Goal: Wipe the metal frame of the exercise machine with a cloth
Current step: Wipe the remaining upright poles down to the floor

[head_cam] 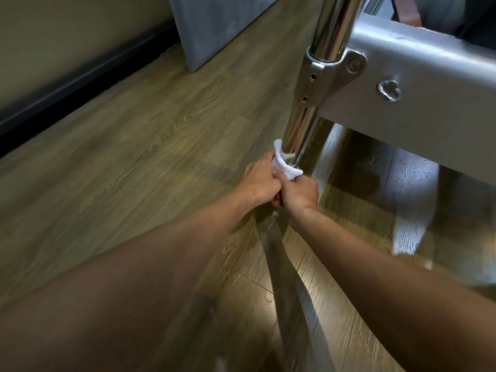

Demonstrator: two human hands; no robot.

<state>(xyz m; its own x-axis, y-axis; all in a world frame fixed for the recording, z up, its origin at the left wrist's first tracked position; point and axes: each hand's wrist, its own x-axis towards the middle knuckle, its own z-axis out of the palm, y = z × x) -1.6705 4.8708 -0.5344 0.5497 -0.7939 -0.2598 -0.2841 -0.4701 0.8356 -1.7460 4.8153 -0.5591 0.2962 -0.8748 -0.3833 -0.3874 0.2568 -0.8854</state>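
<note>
Head view: white cloth (285, 163) wrapped round lower chrome post (299, 130) of machine frame (418, 84), centre of frame. Left hand (261, 182) and right hand (299, 193) both grip cloth (knuckles touching). Wood floor (134, 146) beneath.

No words, numbers or signs can be read here, not on the frame (429, 65) and not on the cloth (288, 169).
</note>
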